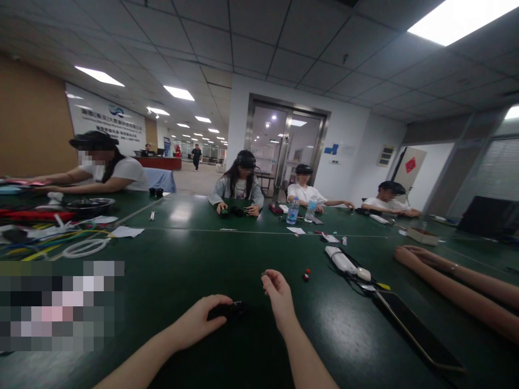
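- In the head view, my left hand (200, 320) is closed on a black piece (238, 309), thumb on the near side and fingers over the far side; its exact kind is too dark to tell.
- The black piece sits low over the green table (190, 270); I cannot tell whether it touches the top.
- My right hand (278, 294) is raised just to the right of the black piece, apart from it, thumb and forefinger drawn together. What may sit between those tips is too small to make out, so I cannot tell whether this hand grasps anything.
- A little red-and-dark part (306, 275) lies on the table, right of the black piece and a bit beyond it.
- Farther right of the black piece are a white bar (340, 260) with a dark cord, a white rounded thing (364, 274) and a long black slab (419, 328).
- At the far right of the black piece, another person's forearms (458, 275) rest on the table.
- Well beyond the black piece, two bottles (292, 212) stand upright, and a person in a grey jacket (239, 186) sits with both hands at dark items.
- Well to the left of the black piece lie tangled cables (83, 247) and a white paper (127, 232).
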Motion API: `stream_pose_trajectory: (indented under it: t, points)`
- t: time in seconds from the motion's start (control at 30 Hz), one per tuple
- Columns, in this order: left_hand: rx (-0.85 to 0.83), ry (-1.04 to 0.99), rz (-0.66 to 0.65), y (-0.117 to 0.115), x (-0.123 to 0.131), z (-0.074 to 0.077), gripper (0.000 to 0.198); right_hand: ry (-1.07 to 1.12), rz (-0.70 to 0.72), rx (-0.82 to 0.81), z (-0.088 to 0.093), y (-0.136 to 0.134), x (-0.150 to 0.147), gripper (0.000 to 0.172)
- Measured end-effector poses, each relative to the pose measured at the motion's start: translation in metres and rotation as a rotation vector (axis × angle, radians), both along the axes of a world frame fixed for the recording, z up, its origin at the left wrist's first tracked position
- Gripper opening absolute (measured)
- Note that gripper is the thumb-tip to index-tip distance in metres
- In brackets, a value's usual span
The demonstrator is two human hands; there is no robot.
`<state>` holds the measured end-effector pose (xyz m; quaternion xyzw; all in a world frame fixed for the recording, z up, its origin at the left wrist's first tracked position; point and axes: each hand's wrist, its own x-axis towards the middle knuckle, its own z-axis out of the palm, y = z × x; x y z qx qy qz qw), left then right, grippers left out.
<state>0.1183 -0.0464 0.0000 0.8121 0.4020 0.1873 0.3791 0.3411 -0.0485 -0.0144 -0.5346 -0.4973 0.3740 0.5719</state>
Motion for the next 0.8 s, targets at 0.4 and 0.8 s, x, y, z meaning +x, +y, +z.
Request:
stream_pose_trajectory:
  t: [0.4,0.8]
  points:
    - [0.049,-0.010,-0.021,0.0045,-0.0014,-0.0073,0.036,0.115,0.017,-0.019,0.0012,-0.0017,-0.0001,0.036]
    - [0.069,-0.026,-0.055,0.0031,-0.0007,-0.0055,0.033,0.202,-0.013,-0.012,0.0019,-0.0017,-0.0020,0.039]
